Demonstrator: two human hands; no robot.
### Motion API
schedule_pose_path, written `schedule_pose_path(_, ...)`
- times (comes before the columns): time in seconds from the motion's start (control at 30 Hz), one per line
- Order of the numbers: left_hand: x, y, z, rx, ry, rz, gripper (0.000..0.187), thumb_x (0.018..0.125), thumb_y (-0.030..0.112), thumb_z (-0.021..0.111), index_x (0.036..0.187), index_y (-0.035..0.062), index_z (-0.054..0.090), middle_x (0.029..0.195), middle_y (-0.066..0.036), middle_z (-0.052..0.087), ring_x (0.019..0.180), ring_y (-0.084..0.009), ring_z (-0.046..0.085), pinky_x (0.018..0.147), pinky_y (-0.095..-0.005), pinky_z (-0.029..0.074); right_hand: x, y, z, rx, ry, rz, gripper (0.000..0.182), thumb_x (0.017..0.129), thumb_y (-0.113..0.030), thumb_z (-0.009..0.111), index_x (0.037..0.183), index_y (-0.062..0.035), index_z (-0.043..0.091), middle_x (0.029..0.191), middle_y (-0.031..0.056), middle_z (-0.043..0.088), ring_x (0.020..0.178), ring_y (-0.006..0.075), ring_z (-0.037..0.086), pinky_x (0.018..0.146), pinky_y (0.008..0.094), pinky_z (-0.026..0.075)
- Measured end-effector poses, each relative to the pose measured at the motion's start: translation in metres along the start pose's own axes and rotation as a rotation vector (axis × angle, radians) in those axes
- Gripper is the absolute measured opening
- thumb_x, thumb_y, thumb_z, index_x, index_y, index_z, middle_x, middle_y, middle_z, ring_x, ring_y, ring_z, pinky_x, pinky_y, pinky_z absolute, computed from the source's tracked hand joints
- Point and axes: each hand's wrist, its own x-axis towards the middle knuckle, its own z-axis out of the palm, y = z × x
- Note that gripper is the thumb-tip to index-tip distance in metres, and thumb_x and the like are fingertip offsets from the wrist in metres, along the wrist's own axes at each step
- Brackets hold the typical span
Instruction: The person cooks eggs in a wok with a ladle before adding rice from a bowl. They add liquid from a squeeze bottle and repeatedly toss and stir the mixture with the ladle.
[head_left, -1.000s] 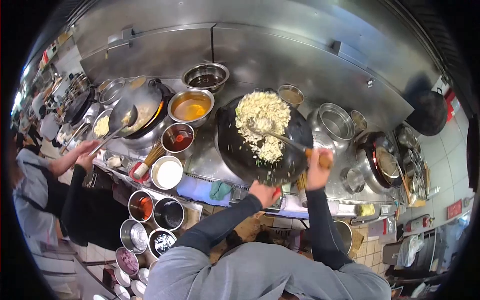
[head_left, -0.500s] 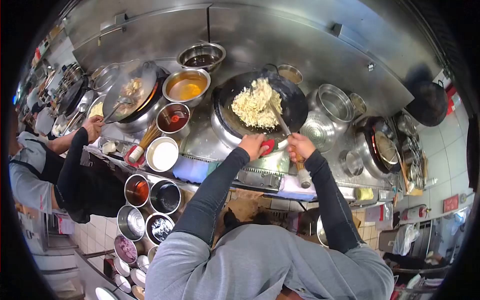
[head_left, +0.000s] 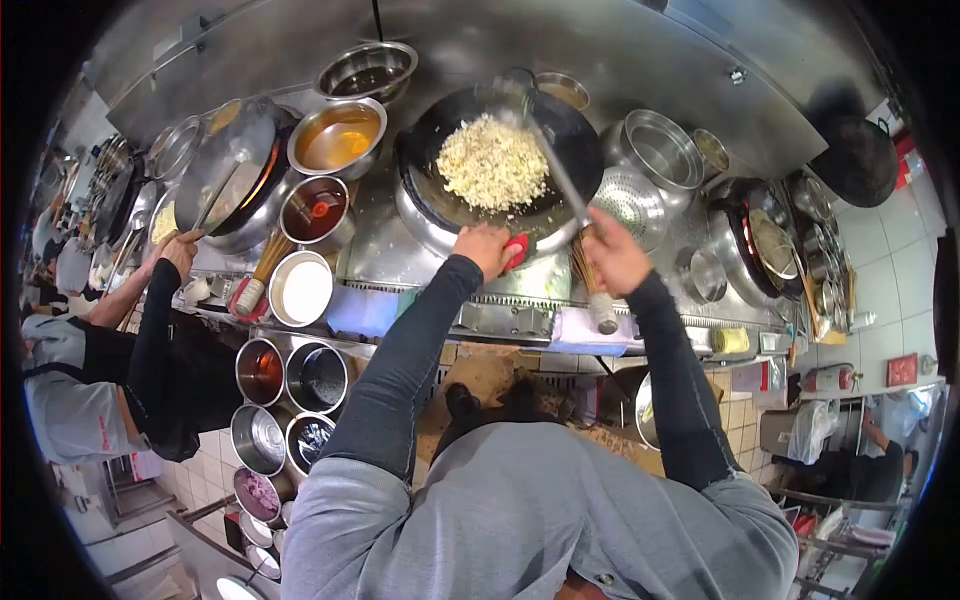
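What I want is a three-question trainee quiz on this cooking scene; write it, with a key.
1. Fill in: the camera wearer grips the long-handled utensil with the ____.
2. True or false: the container of white contents stands beside a bristle brush.
3. What lies in the central wok?
A) A whole fish
B) Pale yellow, crumbly food
C) Dark red sauce

Key:
1. right hand
2. true
3. B

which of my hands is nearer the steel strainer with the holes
Right: the right hand is just this side of the strainer; the left hand is farther left, by the wok.
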Motion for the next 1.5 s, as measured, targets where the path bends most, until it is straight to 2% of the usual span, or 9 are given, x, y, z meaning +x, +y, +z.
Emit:
schedule_pose_path(0.27,0.001,-0.004,0.000,-0.008,-0.047,-0.040,0.042,0.091,0.047,0.047,0.092,0.0073,0.062,0.091,-0.013,0.066,0.094,-0.0312,0.060,0.080,-0.0448,0.042,-0.071,0.048,-0.005,1.779,-0.465,0.169,0.031,0.098,-0.018,0.044,0.129,-0.0198,0.044,0.086,0.0056,0.045,0.049,0.0090,0.041,0.036,0.0192,0.038)
schedule_pose_path(0.4,0.000,0.003,0.000,-0.027,-0.069,-0.079,0.043,0.091,0.047,0.048,0.094,0.0068,0.063,0.093,-0.014,0.066,0.095,-0.0311,0.059,0.082,-0.0450,0.042,0.028,0.135,0.049,1.380,-0.278,0.282,0.031,0.097,-0.017,0.048,0.127,-0.0229,0.041,0.083,0.0086,0.050,0.046,0.0113,0.042,0.034,0.0243,0.033)
schedule_pose_path(0.5,0.002,0.002,-0.001,-0.034,-0.033,-0.081,0.042,0.090,0.047,0.049,0.093,0.0070,0.063,0.093,-0.014,0.066,0.095,-0.0314,0.060,0.082,-0.0454,0.041,0.083,0.113,0.052,-0.420,0.321,-0.408,0.034,0.093,-0.019,0.051,0.125,-0.0185,0.040,0.065,0.0046,0.052,0.050,0.0143,0.053,0.037,0.0329,0.039)
schedule_pose_path(0.73,0.002,0.001,0.002,0.001,0.006,-0.079,0.040,0.089,0.046,0.050,0.090,0.0084,0.063,0.089,-0.013,0.066,0.091,-0.0311,0.060,0.078,-0.0450,0.042,-0.029,0.065,0.015,1.244,-0.449,0.144,0.030,0.097,-0.018,0.048,0.126,-0.0213,0.041,0.084,0.0067,0.051,0.046,0.0108,0.042,0.034,0.0239,0.034)
schedule_pose_path(0.87,-0.002,0.002,0.007,-0.033,0.043,-0.070,0.038,0.089,0.045,0.052,0.088,0.0089,0.063,0.088,-0.012,0.066,0.093,-0.0301,0.059,0.077,-0.0447,0.042,0.021,0.113,0.040,1.111,-0.263,0.317,0.023,0.097,-0.019,0.048,0.119,-0.0182,0.043,0.081,0.0064,0.051,0.046,0.0107,0.043,0.034,0.0258,0.035)
schedule_pose_path(0.97,-0.001,0.004,0.005,-0.027,0.045,-0.101,0.038,0.088,0.046,0.054,0.088,0.0094,0.063,0.086,-0.012,0.065,0.091,-0.0294,0.059,0.077,-0.0447,0.041,0.068,0.098,0.034,-0.484,0.265,-0.434,0.035,0.090,-0.019,0.056,0.121,-0.0138,0.040,0.066,0.0107,0.054,0.052,0.0194,0.058,0.040,0.0360,0.043)
schedule_pose_path(1.2,-0.001,0.002,0.011,-0.012,0.080,-0.115,0.038,0.088,0.046,0.053,0.092,0.0100,0.064,0.086,-0.012,0.065,0.092,-0.0296,0.059,0.078,-0.0451,0.041,0.095,0.084,0.030,1.341,-0.406,0.121,0.029,0.095,-0.015,0.051,0.120,-0.0179,0.037,0.081,0.0103,0.051,0.051,0.0120,0.044,0.039,0.0246,0.037)
schedule_pose_path(1.4,-0.002,0.007,0.004,-0.005,0.040,-0.153,0.038,0.088,0.046,0.053,0.094,0.0101,0.064,0.086,-0.011,0.065,0.094,-0.0291,0.059,0.079,-0.0445,0.042,0.089,0.045,0.063,0.324,0.046,0.017,0.030,0.095,-0.016,0.050,0.120,-0.0192,0.034,0.079,0.0091,0.050,0.044,0.0143,0.042,0.036,0.0313,0.035)
schedule_pose_path(1.5,-0.002,0.007,0.004,-0.012,0.018,-0.156,0.037,0.088,0.045,0.053,0.095,0.0102,0.064,0.089,-0.011,0.065,0.095,-0.0285,0.058,0.079,-0.0450,0.042,0.118,0.087,0.058,0.825,-0.117,0.133,0.032,0.095,-0.016,0.050,0.121,-0.0191,0.032,0.078,0.0091,0.051,0.046,0.0154,0.043,0.038,0.0329,0.037)
